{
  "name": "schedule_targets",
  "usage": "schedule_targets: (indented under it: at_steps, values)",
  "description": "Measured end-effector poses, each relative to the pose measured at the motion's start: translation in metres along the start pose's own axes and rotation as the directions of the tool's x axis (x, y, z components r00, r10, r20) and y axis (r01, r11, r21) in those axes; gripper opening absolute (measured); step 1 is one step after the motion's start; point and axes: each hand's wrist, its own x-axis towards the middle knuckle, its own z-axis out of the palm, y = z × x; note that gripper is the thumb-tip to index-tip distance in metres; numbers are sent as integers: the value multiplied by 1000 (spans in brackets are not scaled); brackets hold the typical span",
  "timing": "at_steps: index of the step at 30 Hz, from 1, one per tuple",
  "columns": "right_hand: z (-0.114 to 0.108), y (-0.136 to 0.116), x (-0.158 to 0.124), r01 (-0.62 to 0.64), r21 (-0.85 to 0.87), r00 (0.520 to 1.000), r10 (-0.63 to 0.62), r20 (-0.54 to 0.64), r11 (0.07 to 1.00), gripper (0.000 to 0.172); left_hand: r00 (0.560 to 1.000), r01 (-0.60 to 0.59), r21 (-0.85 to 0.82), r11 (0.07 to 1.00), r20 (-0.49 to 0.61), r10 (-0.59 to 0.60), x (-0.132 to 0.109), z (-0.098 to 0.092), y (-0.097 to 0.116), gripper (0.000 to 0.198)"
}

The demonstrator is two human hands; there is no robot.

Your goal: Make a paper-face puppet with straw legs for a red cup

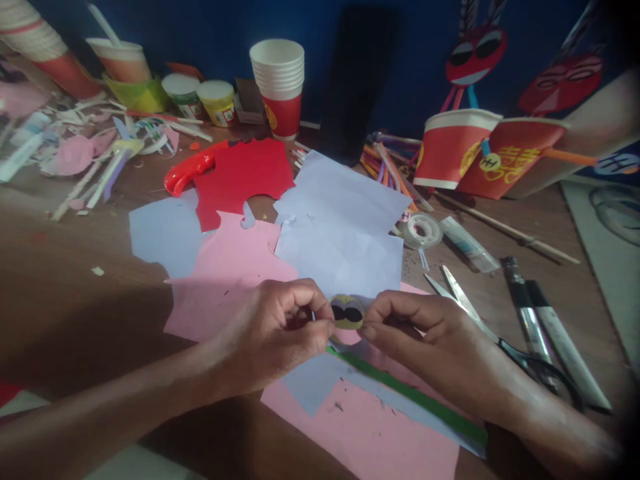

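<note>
Quick count around the tape roll (pixel 421 230), and there's just the one roll: one pair of scissors (pixel 465 303) just right of it, two markers (pixel 525 319) further right again, two tipped-over cups (pixel 453 150) behind it, one upright cup stack (pixel 279 80) and two paint jars (pixel 217 101) way off to its back left, one little paper cutout (pixel 347 312) near its front left.

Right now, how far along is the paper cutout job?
Done, it seems: the small oval cutout is cut free and bears two dark patches; the red sheet and pink sheet show cut-away notches. In hand: left hand and right hand pinch the cutout by its ends. Left: it is not yet fixed to anything; tape roll and scissors lie untouched at the right.
</note>
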Motion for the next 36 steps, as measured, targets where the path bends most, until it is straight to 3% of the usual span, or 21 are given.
schedule_targets:
  at_steps: [3,5,8,11,18,36]
  values:
    - [3,2,0,-5,-96,999,8,39,995,23,999,-38,95,995,-31,41,-1,2,-1,9]
    - [5,6,0,25,-198,1000,-22,16,980,21,988,-123,212,969,-69,140,0,5,-3,11]
    - [9,14,0,154,-370,982,-184,-48,916,15,938,-269,420,866,-88,334,2,9,-8,13]
    - [12,21,0,234,-485,951,-301,-65,843,11,898,-335,556,761,-58,437,5,12,-14,16]
    - [14,23,-1,264,-591,927,-370,-64,762,15,884,-349,663,662,-1,467,8,14,-20,16]
    - [16,26,-1,328,-678,879,-475,-36,658,20,883,-358,728,585,61,465,9,14,-22,16]
